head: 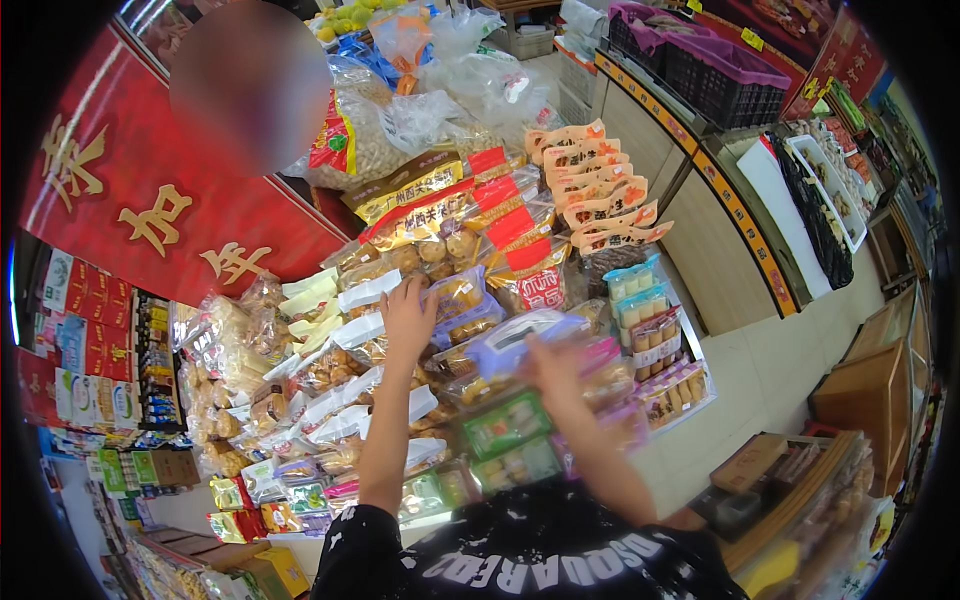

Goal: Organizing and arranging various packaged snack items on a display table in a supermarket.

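Observation:
My left hand (pixel 409 311) reaches to the middle of a packed display of bagged baked snacks. Its fingers rest between a white-topped snack bag (pixel 369 291) and a lilac-topped snack bag (pixel 466 301); whether they grip either one is hidden. Farther right, my right hand (pixel 553 364) is blurred by motion and holds a second lilac-topped bag (pixel 517 341) by its upper part. Below that hand are green-labelled packs (pixel 504 426) in clear wrapping.
Large red-and-yellow snack bags (pixel 420 214) and a row of orange-topped bags (pixel 600 187) stand behind. A person with a blurred head (pixel 251 86) is at upper left, by a red panel (pixel 150 195). A wood-panelled counter (pixel 675 195) runs along the right.

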`<action>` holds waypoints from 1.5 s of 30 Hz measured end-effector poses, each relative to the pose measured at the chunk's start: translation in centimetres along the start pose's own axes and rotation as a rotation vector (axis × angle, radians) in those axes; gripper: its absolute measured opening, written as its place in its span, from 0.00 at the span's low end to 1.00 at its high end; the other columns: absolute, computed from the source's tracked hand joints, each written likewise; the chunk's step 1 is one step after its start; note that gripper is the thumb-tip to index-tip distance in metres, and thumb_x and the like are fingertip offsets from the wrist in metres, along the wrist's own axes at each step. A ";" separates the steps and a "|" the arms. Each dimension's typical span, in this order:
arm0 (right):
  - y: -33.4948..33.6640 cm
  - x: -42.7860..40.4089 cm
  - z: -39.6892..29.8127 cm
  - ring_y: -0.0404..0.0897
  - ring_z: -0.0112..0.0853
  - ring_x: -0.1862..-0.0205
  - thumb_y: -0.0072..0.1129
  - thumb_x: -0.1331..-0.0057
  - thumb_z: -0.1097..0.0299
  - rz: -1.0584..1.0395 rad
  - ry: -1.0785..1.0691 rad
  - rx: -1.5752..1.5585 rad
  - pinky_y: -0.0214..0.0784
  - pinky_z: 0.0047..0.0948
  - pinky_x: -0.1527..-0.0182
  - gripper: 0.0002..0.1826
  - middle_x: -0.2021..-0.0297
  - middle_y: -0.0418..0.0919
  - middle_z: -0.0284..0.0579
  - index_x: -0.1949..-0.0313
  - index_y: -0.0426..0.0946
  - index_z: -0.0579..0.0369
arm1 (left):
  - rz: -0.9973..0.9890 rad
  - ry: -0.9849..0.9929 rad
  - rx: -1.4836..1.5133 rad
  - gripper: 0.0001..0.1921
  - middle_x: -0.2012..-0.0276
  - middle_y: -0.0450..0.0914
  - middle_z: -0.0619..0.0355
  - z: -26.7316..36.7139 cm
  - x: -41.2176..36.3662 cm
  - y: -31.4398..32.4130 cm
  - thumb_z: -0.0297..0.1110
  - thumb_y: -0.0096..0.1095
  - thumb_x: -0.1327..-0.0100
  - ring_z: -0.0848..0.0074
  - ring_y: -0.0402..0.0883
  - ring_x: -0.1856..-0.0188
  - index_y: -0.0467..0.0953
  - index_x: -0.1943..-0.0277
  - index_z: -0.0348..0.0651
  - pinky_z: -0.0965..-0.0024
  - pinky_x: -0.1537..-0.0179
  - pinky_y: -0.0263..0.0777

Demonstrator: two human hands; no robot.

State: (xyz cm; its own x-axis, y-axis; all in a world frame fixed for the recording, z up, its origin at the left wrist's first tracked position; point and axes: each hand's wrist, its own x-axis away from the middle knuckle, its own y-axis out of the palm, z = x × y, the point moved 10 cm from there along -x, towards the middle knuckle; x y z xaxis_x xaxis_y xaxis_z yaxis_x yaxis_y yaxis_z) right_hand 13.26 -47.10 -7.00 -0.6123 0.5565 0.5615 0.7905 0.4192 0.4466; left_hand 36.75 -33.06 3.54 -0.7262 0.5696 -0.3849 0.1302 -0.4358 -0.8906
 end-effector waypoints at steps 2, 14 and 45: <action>2.7 -0.7 1.3 0.81 0.36 0.75 0.68 0.38 0.60 0.039 -0.027 0.009 0.80 0.34 0.75 0.22 0.69 0.76 0.51 0.62 0.65 0.63 | -0.004 -0.072 0.426 0.17 0.53 0.80 0.45 1.3 1.4 -2.0 0.39 0.58 0.33 0.55 0.80 0.52 0.76 0.49 0.37 0.55 0.46 0.70; 8.7 -1.0 5.1 0.82 0.34 0.64 0.66 0.37 0.66 0.016 -0.220 0.207 0.77 0.30 0.63 0.32 0.60 0.77 0.51 0.41 0.58 0.63 | 0.173 -0.457 0.655 0.12 0.55 0.81 0.51 -1.4 18.9 -12.0 0.28 0.55 0.33 0.68 0.80 0.54 0.77 0.48 0.36 0.68 0.51 0.73; 2.7 -2.7 -0.8 0.74 0.34 0.63 0.57 0.32 0.66 0.129 -0.805 0.730 0.69 0.34 0.57 0.14 0.64 0.76 0.44 0.54 0.71 0.63 | 0.291 -0.545 0.402 0.09 0.59 0.81 0.48 -13.3 27.0 -20.1 0.25 0.56 0.36 0.59 0.81 0.56 0.79 0.55 0.37 0.64 0.53 0.73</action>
State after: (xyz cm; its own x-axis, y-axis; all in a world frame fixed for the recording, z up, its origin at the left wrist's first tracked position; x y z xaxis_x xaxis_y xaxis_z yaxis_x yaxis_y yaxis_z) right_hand 17.03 -48.09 -6.73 -0.5464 0.8213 -0.1638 0.8281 0.5006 -0.2522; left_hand 23.47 0.38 7.82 -0.9461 0.0103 -0.3237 0.1872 -0.7982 -0.5725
